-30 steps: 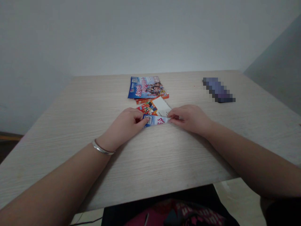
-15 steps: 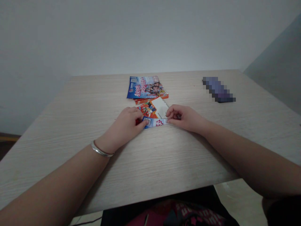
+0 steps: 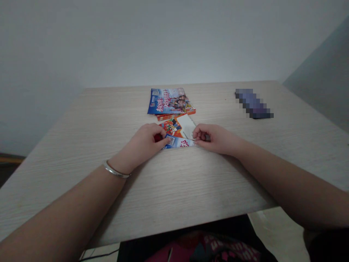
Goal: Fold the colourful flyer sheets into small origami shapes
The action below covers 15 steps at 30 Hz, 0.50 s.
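Observation:
A colourful paper leaflet (image 3: pixel 178 131), partly folded, lies on the light wooden table (image 3: pixel 174 189). My left hand (image 3: pixel 144 143) pinches its left end, fingers closed on the folded blue strip. My right hand (image 3: pixel 215 138) pinches the right end of the same strip, fingers curled. A silver bangle sits on my left wrist. The white inner side of the leaflet shows between my hands.
A blue flyer (image 3: pixel 169 100) lies flat just beyond the leaflet, with an orange one peeking out under it. A dark blurred object (image 3: pixel 253 103) rests at the far right. Bare walls stand behind and to the right. The table's near edge is above my lap.
Both hands have shifted slightly left and a little farther away with the leaflet; the folded strip looks pressed flatter. The flyers beyond have not moved.

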Available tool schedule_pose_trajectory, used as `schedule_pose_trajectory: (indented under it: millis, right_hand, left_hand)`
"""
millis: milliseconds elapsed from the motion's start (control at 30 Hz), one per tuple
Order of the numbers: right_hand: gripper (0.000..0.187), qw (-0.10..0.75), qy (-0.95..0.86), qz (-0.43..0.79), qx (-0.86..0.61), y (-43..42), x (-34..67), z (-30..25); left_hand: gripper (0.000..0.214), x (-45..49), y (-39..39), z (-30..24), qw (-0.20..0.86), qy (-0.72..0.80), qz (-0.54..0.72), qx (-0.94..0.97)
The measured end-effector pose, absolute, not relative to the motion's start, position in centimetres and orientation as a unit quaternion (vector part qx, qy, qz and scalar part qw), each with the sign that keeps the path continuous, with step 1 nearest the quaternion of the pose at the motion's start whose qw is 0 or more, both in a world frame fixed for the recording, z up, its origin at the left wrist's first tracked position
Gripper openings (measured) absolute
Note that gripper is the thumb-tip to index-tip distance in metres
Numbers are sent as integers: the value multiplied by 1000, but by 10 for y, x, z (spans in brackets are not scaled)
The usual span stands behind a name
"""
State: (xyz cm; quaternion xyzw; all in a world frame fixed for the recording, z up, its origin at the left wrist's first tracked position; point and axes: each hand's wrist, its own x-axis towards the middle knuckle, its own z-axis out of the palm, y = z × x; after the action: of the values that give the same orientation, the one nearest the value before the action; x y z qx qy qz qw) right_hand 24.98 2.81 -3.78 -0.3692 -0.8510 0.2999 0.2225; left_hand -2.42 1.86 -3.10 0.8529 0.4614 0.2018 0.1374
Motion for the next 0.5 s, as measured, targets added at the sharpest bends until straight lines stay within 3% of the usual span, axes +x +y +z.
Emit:
schedule_pose_trajectory:
  millis: [133,333,500]
  right_hand:
    - [15,210,-917,162,-298,25,249,-32]
    - [24,143,-945,-2,-294,23,251,-30]
    - [28,103,-943,-65,-311,25,251,-28]
  left_hand:
    - [13,-22,14,-29,74,464,200,860]
    - [31,-22,10,-25,38,387,141,910]
    - [31,-20,5,-26,-42,378,60,923]
